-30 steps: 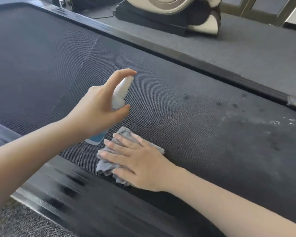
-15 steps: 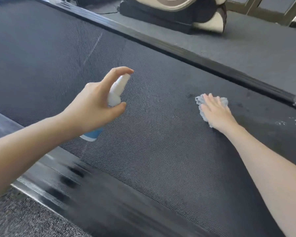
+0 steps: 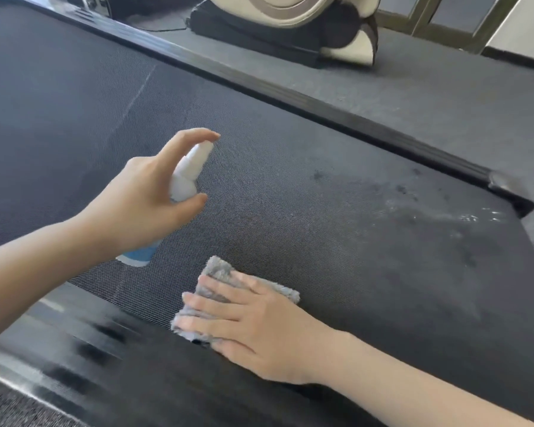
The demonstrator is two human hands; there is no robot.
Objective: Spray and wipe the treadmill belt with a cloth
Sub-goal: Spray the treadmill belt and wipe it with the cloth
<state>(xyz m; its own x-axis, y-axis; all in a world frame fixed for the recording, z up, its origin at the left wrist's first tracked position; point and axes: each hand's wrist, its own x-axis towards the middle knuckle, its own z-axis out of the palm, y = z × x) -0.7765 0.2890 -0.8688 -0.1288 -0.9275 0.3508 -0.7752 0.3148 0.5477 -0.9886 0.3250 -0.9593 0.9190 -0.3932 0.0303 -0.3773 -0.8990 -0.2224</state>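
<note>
Two hands over the treadmill belt (image 3: 259, 124), its long axis running upper-left to lower-right. Your right hand (image 3: 253, 322) presses the grey cloth (image 3: 219, 272) flat, fingers spread, at the near edge. Your left hand (image 3: 148, 198) wraps the spray bottle (image 3: 188, 174), index finger on top, nozzle aimed at dry belt beyond the cloth.

A gym-like room: a treadmill belt (image 3: 290, 180), grey carpet floor (image 3: 429, 97) and a cream-and-black machine (image 3: 290, 23) nearby.

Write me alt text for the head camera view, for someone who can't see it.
A right hand presses a grey cloth flat on a dark treadmill belt near its close edge. The left hand holds a spray bottle above the belt, forefinger on the nozzle. Pale wet streaks show at the belt's far right.
</note>
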